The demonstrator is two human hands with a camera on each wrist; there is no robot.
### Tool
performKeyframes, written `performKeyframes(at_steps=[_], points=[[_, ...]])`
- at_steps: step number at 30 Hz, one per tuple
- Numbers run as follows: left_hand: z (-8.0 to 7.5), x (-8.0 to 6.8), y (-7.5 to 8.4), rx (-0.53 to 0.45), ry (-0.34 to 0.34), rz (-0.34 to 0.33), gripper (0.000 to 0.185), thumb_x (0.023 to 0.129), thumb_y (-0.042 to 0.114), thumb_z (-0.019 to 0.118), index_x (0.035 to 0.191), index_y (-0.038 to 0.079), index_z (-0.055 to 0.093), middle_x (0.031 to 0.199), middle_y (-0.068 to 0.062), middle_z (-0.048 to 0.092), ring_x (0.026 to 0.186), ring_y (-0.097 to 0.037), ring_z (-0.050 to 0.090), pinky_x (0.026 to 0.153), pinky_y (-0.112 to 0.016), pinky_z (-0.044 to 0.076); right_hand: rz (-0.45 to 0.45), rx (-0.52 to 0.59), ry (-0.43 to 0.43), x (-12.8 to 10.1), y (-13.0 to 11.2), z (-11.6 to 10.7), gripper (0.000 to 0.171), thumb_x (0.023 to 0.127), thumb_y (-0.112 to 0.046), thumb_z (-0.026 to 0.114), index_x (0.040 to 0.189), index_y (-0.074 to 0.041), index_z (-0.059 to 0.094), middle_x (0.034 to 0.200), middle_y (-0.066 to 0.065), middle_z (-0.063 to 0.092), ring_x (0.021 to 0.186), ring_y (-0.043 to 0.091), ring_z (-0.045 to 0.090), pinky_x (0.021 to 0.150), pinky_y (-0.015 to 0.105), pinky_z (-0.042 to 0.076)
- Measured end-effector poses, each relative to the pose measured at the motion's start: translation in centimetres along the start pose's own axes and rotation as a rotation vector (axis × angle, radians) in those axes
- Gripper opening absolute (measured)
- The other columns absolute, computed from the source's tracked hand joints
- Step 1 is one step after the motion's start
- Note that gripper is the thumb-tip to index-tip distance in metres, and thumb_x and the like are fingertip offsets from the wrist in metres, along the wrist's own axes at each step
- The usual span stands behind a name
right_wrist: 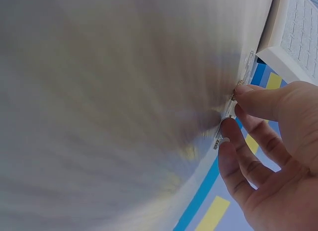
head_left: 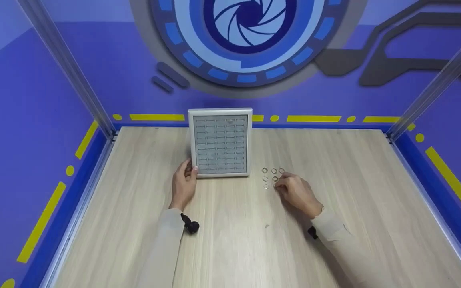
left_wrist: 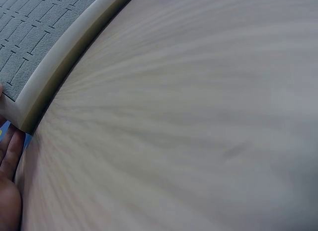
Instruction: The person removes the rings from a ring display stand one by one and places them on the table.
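A white-framed ring display tray with a grey slotted pad stands propped up at the back of the table. At its lower left corner my left hand grips the frame, thumb on the front edge and other fingers around the side. A small shiny thing shows in a top slot. Several metal rings lie in rows right of the tray. My right hand is at the lower right of these rings, thumb and forefinger pinching a ring at the table surface, partly hidden by the fingertips.
The light wood table is bounded by blue printed walls at the back and sides. Metal posts rise at the back corners. A black wrist device sits at the left cuff.
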State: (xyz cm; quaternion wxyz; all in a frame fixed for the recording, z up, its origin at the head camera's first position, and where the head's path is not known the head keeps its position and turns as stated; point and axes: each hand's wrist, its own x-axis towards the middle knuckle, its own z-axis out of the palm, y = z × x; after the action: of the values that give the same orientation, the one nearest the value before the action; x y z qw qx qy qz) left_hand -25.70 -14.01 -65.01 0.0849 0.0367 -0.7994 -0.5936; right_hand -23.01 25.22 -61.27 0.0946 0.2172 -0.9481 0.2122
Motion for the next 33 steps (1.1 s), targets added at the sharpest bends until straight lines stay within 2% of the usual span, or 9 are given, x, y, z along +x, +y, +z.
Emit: performKeyframes(at_steps=[9, 14, 25, 33], points=[[-0.1, -0.1, 0.2, 0.01, 0.0, 0.009, 0.052, 0.112, 0.026, 0.059, 0.158, 0.007, 0.048, 0.143, -0.012, 0.064, 0.125, -0.026, 0.065, 0.109, -0.041, 0.056, 0.007, 0.015, 0.028, 0.1, 0.0, 0.0, 0.016, 0.09, 0.006, 0.079, 0.091, -0.009, 0.085, 0.096, 0.005, 0.075, 0.087, 0.024, 0.075, 0.072, 0.044, 0.066], [0.0, 0.0, 0.2, 0.012, -0.008, 0.014, 0.053, 0.112, 0.027, 0.059, 0.159, 0.006, 0.047, 0.144, -0.013, 0.063, 0.126, -0.026, 0.064, 0.11, -0.042, 0.056, -0.012, 0.03, 0.047, 0.6, -0.4, -0.4, 0.013, 0.088, 0.003, 0.083, 0.09, -0.009, 0.084, 0.094, 0.003, 0.074, 0.084, 0.02, 0.073, 0.071, 0.041, 0.065], [0.2, 0.2, 0.3, 0.018, -0.001, 0.021, 0.051, 0.111, 0.025, 0.059, 0.157, 0.006, 0.049, 0.141, -0.013, 0.064, 0.123, -0.027, 0.065, 0.108, -0.043, 0.057, -0.047, 0.066, 0.067, 2.9, -1.8, -1.5, 0.018, 0.088, 0.007, 0.076, 0.098, -0.005, 0.084, 0.098, 0.005, 0.074, 0.086, 0.023, 0.073, 0.072, 0.042, 0.065], [0.0, 0.0, 0.2, 0.024, -0.001, 0.01, 0.051, 0.112, 0.026, 0.059, 0.158, 0.006, 0.048, 0.143, -0.014, 0.063, 0.125, -0.026, 0.064, 0.11, -0.043, 0.056, -0.026, 0.108, 0.07, 4.7, -3.4, -2.3, 0.012, 0.094, 0.0, 0.078, 0.102, -0.007, 0.084, 0.102, 0.004, 0.074, 0.091, 0.024, 0.074, 0.077, 0.042, 0.066]])
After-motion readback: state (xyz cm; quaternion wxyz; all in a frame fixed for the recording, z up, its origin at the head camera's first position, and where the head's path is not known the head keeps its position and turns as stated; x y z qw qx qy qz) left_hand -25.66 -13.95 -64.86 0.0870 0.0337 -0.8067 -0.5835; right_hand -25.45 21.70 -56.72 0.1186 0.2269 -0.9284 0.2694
